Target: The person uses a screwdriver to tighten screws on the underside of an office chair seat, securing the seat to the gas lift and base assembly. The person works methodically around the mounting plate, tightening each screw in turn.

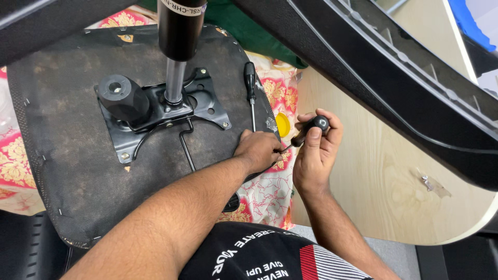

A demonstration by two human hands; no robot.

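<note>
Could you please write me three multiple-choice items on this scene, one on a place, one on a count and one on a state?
1. Where does the spare screwdriver lie?
A. On the upturned seat base, right of the metal plate
B. On the wooden tabletop
C. In the left hand

2. How many screwdrivers are in view?
A. One
B. Two
C. Four

3. What is the right hand doing?
A. Resting open on the seat
B. Gripping a black screwdriver handle
C. Holding the gas cylinder

Answers:
1 A, since it rests on the dark underside beside the plate, untouched.
2 B, since one lies on the seat and another is held.
3 B, since the fingers wrap the handle, with the shaft pointing to the seat edge where the left hand presses.
</note>
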